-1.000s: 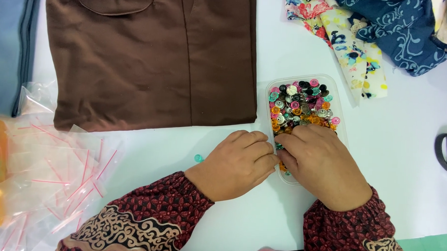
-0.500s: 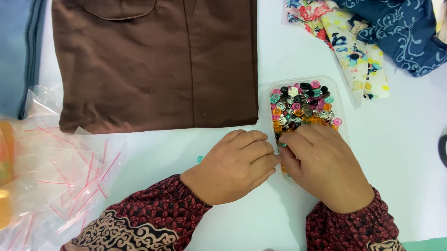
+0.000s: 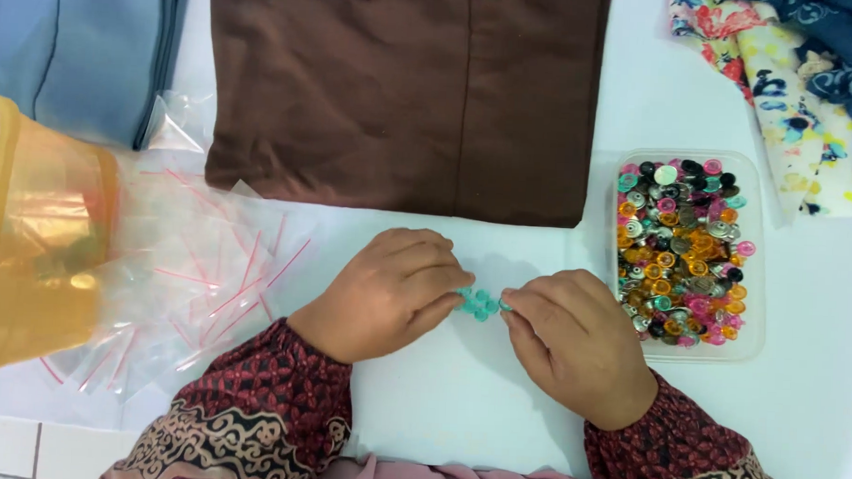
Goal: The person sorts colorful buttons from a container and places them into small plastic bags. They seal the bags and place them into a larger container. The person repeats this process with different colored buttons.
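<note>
Pinching a small cluster of teal buttons [image 3: 480, 303] between the fingertips of the left hand [image 3: 386, 290] and the right hand [image 3: 573, 344], both curled closed around it, low over the white table [image 3: 477, 411]. Resting just left of a clear tray of mixed buttons [image 3: 688, 251] (brown folded cloth [image 3: 403, 88] beyond, clear zip bags [image 3: 207, 279] off to the left).

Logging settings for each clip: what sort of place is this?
Probably a sewing or garment-finishing worktable: folded brown cloth, a clear tray of coloured snap buttons, small zip bags, and both hands working teal snaps.
</note>
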